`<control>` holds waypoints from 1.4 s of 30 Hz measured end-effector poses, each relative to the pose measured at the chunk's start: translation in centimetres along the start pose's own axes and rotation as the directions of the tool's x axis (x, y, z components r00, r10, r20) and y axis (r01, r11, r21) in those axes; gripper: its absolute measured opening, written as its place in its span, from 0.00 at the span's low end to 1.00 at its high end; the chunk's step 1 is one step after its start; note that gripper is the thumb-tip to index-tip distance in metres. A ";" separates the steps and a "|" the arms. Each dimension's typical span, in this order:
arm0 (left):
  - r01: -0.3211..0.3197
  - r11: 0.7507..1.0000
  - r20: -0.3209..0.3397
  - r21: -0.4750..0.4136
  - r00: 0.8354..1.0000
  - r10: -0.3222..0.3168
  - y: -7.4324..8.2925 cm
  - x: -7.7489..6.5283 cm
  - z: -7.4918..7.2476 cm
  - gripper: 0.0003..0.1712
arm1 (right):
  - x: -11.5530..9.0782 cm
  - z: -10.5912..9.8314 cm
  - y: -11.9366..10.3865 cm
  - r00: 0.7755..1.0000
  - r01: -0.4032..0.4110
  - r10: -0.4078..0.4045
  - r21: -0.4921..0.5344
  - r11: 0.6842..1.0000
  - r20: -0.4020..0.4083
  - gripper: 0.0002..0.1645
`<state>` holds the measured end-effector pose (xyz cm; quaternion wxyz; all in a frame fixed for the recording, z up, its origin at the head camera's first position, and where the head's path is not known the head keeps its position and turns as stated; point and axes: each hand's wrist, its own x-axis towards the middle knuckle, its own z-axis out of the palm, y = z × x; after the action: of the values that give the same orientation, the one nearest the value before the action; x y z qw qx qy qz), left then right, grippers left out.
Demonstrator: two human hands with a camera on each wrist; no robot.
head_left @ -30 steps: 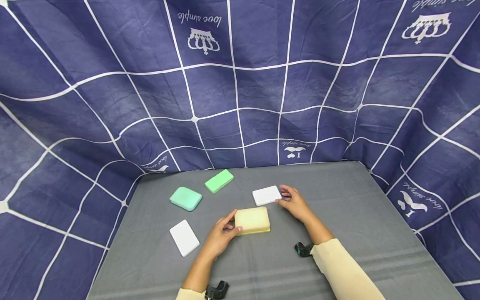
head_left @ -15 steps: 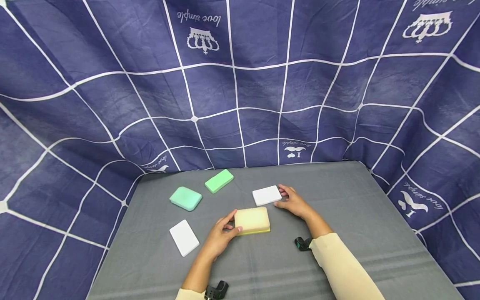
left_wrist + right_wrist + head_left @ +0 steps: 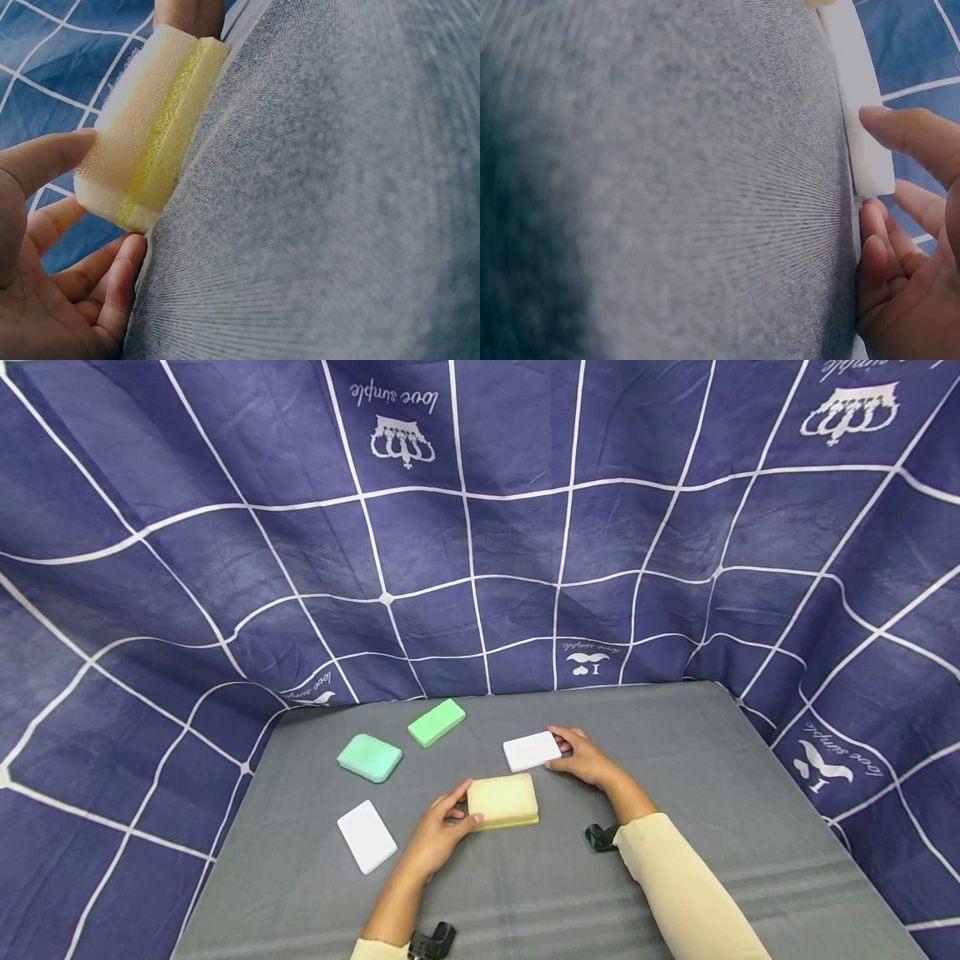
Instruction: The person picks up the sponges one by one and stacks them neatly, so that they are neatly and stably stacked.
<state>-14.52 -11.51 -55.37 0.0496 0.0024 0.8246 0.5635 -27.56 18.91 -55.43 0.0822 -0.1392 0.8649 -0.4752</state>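
Cream and yellow in its layers, the sponge [image 3: 501, 800] is lying near the middle of the grey table cover [image 3: 712, 760]. My left hand [image 3: 435, 839] is gripping its left end, the thumb pressing at the near corner and the index finger bearing at the far corner. My right hand [image 3: 588, 762] is holding the right end of a white block [image 3: 531, 752], thumb near, fingers far. My hands are working apart, one item each. The white block is lying flat just beyond the sponge; whether the two are touching, I cannot tell. To the left of my left hand, a white slab [image 3: 367, 837] is resting at an angle. Farther back, a mint block [image 3: 370, 757] and a green block [image 3: 437, 722] are lying near each other. Behind everything, a blue curtain [image 3: 517, 543] with white grid lines is hanging
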 end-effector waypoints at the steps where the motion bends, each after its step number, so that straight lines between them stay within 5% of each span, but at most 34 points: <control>1: -0.001 1.000 -0.001 -0.001 1.000 0.001 0.0 0.0 0.0 0.38 | 0.0 0.0 0.0 1.000 -0.001 0.001 -0.004 1.000 0.002 0.45; 21: -0.007 1.000 0.005 -0.023 1.000 0.007 0.1 -0.3 0.0 0.38 | -0.6 0.2 -0.2 0.997 0.024 -0.026 -0.031 0.999 -0.074 0.38; 42: -0.026 0.999 0.015 0.026 1.000 0.025 0.1 -0.5 -0.1 0.41 | -1.1 0.5 -0.5 0.981 -0.111 0.118 0.057 0.992 -0.152 0.36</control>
<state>-14.07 -11.60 -55.18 0.0486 0.0178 0.8315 0.5530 -26.26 18.62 -55.22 0.0453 -0.0498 0.8636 -0.4997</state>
